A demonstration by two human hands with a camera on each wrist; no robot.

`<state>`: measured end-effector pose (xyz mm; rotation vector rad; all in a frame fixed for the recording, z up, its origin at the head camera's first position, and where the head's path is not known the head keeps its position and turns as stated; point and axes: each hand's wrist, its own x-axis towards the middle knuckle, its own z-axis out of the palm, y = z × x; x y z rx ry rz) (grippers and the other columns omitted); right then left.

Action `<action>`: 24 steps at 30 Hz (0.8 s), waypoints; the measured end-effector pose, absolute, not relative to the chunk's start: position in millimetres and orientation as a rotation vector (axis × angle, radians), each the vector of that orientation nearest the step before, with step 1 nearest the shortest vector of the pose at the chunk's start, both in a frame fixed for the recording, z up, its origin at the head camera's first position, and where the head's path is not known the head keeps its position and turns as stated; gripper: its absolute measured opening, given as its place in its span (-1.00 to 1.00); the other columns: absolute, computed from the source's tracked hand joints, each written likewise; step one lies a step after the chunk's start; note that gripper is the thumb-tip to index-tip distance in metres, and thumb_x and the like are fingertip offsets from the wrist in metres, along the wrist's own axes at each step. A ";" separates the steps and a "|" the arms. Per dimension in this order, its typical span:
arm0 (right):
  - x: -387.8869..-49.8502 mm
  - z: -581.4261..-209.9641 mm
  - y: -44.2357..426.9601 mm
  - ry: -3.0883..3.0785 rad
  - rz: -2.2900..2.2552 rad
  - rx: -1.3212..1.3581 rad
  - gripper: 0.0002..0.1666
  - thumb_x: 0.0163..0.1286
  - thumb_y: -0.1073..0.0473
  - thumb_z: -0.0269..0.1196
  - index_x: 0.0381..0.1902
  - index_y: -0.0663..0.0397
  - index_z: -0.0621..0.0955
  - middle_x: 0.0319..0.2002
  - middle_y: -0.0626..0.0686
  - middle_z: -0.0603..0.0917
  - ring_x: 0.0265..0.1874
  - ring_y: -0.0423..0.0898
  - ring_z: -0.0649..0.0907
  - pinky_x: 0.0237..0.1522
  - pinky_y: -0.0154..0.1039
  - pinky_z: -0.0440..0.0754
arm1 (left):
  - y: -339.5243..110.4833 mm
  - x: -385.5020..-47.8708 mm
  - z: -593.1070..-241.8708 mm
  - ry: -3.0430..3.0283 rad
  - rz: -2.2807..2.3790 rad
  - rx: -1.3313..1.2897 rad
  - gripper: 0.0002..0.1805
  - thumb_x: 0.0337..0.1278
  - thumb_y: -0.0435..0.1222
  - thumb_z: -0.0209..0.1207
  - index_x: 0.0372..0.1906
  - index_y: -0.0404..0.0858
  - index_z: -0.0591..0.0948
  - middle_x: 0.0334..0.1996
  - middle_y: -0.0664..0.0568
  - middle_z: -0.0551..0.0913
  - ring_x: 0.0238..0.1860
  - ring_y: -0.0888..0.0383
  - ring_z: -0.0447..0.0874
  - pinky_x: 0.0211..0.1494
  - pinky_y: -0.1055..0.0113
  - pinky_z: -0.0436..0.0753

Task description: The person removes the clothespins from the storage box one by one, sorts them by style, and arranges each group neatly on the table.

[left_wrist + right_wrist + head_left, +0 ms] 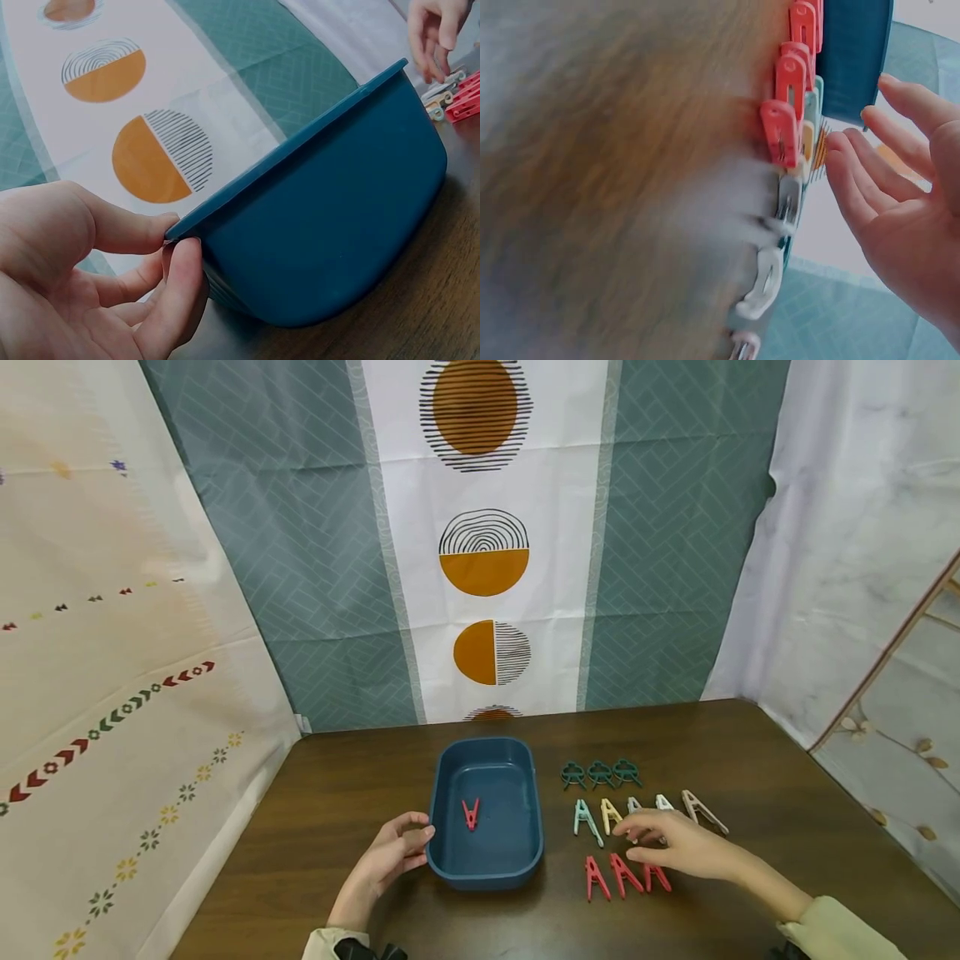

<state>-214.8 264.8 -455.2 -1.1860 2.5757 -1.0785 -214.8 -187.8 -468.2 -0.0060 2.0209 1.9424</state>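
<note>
A blue plastic bin point(486, 882) stands on the table, with one red clothespin point(470, 814) lying on its floor. My left hand point(392, 852) pinches the bin's left rim between thumb and fingers, which the left wrist view shows up close. My right hand point(682, 843) hovers over the clothespins right of the bin, fingers loosely bent and holding nothing. Under and beside it lie three red clothespins point(595, 878) in the near row. The middle row has a mint clothespin point(587, 820), a yellow clothespin point(611, 816), a grey one partly hidden, a white clothespin point(663, 802) and a beige clothespin point(703, 811).
Three dark green clips point(599, 774) with round handles lie in the far row. The brown wooden table point(352, 777) ends at a patterned cloth point(491, 610) behind. Light cloths hang at the left and right sides.
</note>
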 end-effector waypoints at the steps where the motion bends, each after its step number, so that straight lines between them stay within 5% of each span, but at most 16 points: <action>1: -215.5 -454.5 262.5 2.578 -1.071 -1.199 -0.64 0.40 0.12 0.22 0.07 0.18 0.56 -0.04 0.13 0.65 -0.11 -0.02 0.66 -0.14 -0.13 0.68 | -187.4 -214.7 -468.5 2.020 1.944 -0.008 -0.56 0.31 -0.26 0.13 0.13 -0.41 0.31 -0.39 0.11 0.54 -0.44 0.29 0.55 -0.29 0.44 0.60; 12: -225.1 -446.9 233.1 2.700 -1.066 -1.264 -0.72 0.39 0.15 0.22 0.02 0.11 0.60 -0.03 0.05 0.65 -0.16 -0.07 0.65 -0.18 -0.15 0.68 | -186.7 -214.9 -470.2 2.022 1.959 -0.025 -0.58 0.30 -0.25 0.14 0.10 -0.39 0.33 -0.39 0.11 0.56 -0.44 0.28 0.56 -0.28 0.43 0.61; 18: -230.0 -446.9 221.0 2.672 -1.059 -1.308 -0.76 0.35 0.23 0.26 -0.03 0.00 0.62 -0.04 0.05 0.65 -0.26 -0.34 0.56 -0.31 -0.30 0.62 | -187.8 -214.2 -470.9 2.014 1.958 -0.025 -0.56 0.32 -0.24 0.13 0.13 -0.40 0.32 -0.39 0.12 0.55 -0.44 0.29 0.56 -0.29 0.43 0.61; 24: -233.9 -443.8 212.3 2.697 -1.029 -1.375 -0.76 0.34 0.23 0.26 -0.05 -0.09 0.62 -0.04 -0.02 0.65 -0.25 -0.20 0.62 -0.31 -0.29 0.64 | -186.1 -213.4 -470.6 2.027 1.950 -0.050 -0.56 0.32 -0.23 0.13 0.13 -0.40 0.33 -0.41 0.12 0.54 -0.44 0.29 0.56 -0.27 0.42 0.62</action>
